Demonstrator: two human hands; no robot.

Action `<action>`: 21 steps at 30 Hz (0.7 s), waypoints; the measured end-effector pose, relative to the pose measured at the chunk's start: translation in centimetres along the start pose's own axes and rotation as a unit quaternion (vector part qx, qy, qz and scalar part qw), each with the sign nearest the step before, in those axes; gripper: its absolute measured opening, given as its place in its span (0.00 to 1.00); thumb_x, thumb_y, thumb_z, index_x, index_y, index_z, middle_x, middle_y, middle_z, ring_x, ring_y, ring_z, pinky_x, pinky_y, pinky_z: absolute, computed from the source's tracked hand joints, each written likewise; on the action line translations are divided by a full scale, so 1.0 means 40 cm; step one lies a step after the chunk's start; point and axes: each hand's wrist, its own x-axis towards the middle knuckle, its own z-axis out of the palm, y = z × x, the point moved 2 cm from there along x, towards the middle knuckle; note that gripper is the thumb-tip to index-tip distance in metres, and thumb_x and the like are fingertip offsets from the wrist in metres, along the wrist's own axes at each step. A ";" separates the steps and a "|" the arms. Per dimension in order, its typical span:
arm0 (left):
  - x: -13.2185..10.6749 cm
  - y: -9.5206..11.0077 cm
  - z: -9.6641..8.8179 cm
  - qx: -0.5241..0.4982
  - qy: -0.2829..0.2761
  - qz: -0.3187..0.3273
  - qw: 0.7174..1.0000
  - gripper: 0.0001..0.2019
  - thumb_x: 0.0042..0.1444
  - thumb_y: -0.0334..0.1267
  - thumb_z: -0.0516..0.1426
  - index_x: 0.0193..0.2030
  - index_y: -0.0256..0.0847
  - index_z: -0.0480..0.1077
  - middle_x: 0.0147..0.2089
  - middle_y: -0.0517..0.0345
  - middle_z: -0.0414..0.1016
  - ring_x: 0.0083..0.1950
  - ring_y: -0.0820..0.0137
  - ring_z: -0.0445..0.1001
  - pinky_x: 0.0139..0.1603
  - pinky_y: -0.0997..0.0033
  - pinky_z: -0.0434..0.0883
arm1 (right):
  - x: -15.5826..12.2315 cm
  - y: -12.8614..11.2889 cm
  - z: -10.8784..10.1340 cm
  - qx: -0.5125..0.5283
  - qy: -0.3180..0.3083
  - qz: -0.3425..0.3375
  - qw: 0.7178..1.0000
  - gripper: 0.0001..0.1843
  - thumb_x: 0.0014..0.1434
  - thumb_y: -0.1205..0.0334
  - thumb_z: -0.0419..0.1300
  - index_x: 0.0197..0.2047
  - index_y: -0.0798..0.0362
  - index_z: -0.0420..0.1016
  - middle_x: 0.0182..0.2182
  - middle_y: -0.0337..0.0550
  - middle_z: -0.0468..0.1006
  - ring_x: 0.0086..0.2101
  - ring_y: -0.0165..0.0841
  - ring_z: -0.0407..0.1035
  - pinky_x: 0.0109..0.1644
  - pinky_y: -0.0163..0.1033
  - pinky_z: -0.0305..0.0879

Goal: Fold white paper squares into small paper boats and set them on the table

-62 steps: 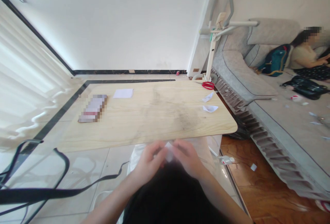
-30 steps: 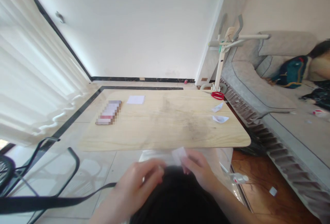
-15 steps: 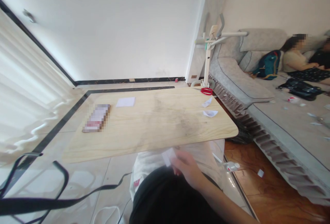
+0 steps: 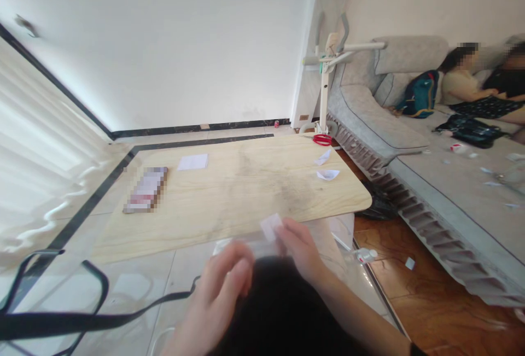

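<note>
The left hand (image 4: 223, 279) is held low over the lap, clad in black cloth, just beside but apart from the paper; this is judged to keep it within easy reach. Its fingers are curled inward with the thumb bent towards them; whether the tips meet, or anything is held, cannot be told owing to blur.

A small white piece of paper (image 4: 270, 227) is held by the right hand (image 4: 301, 246) before the table's near edge, its far part left uncovered, presumably so that it can be seen and reached by the other hand. The right thumb and fingers are clamped on its right side; creases cannot be made out.

On the pale wood-grain table (image 4: 229, 203), a flat rectangular object (image 4: 146, 189), obscured by pixelation, is placed at the left. Two folded white paper pieces (image 4: 328, 174) are set apart at the right, apparently clear of the working area. Farther back, a flat white paper stack (image 4: 193, 162) is laid left and red-handled scissors (image 4: 322, 140) right, seemingly parked out of the way.
</note>
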 end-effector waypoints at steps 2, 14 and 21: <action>0.068 -0.006 0.057 -0.042 -0.039 -0.025 0.998 0.20 0.64 0.50 0.48 0.28 0.40 0.69 0.22 0.60 0.70 0.24 0.71 0.68 0.27 0.73 0.67 | -0.003 -0.013 0.004 -0.001 -0.003 -0.015 1.000 0.19 0.62 0.54 0.55 0.21 0.52 0.63 0.17 0.34 0.63 0.21 0.27 0.57 0.26 0.34 0.54; 0.111 -0.042 0.123 -0.060 -0.073 0.003 0.996 0.22 0.64 0.45 0.50 0.19 0.39 0.63 0.14 0.64 0.63 0.17 0.76 0.62 0.22 0.77 0.59 | 0.008 -0.009 -0.001 -0.069 -0.041 -0.045 0.996 0.16 0.60 0.60 0.55 0.21 0.52 0.62 0.18 0.32 0.61 0.22 0.27 0.57 0.26 0.34 0.53; 0.116 -0.055 0.129 -0.079 -0.038 0.020 0.996 0.15 0.63 0.42 0.52 0.27 0.38 0.70 0.21 0.62 0.70 0.24 0.74 0.67 0.27 0.76 0.63 | 0.008 0.006 0.000 -0.040 0.010 -0.054 0.998 0.17 0.61 0.58 0.56 0.21 0.52 0.66 0.17 0.32 0.63 0.20 0.27 0.57 0.25 0.33 0.52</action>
